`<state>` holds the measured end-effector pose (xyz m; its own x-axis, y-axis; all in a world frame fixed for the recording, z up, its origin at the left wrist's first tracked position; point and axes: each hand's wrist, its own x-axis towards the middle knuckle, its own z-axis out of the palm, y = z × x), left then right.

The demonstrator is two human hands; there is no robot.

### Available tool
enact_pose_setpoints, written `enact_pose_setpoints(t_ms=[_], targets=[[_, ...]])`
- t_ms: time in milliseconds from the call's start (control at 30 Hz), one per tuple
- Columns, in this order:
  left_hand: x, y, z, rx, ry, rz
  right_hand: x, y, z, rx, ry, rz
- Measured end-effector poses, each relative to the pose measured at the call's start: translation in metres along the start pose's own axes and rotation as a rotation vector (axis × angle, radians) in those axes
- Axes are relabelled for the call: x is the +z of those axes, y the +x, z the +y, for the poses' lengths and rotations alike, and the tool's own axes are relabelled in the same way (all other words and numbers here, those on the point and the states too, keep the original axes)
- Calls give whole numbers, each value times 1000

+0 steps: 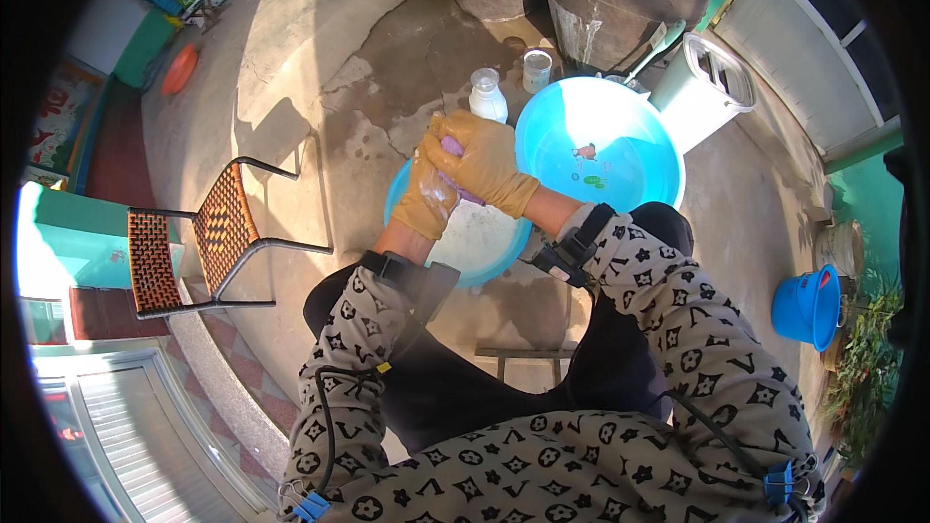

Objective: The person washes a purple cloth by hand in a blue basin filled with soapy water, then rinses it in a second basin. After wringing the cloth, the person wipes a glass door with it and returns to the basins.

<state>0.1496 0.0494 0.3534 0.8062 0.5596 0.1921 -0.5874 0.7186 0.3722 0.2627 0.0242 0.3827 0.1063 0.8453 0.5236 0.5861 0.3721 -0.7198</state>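
Note:
My left hand and my right hand, both in tan-yellow gloves, are pressed together and closed on a wet purple cloth. Only small parts of the cloth show between the fingers, and whitish suds cling to the left glove. Below the hands is a blue basin of cloudy, greyish-white water, partly covered by the hands. A larger light-blue basin with printed figures on its bottom stands just to the right. Past my hands is a white bottle or jar.
A small white cup-shaped container stands beyond the basins. Large brown pots are at the back, with a white bin right of them. A woven chair stands left; a blue bucket and plants are at right.

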Motion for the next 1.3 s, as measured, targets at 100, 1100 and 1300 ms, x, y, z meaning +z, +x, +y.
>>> enact_pose_setpoints(t_ms=[100, 1100, 1300], targets=[[2, 1, -7, 105, 231, 560, 5, 4, 6, 63, -15, 143], [-33, -7, -2, 175, 1404, 287, -8, 2, -24, -262, 80, 152], [-9, -7, -8, 144, 641, 612, -7, 2, -17, -43, -23, 112]])
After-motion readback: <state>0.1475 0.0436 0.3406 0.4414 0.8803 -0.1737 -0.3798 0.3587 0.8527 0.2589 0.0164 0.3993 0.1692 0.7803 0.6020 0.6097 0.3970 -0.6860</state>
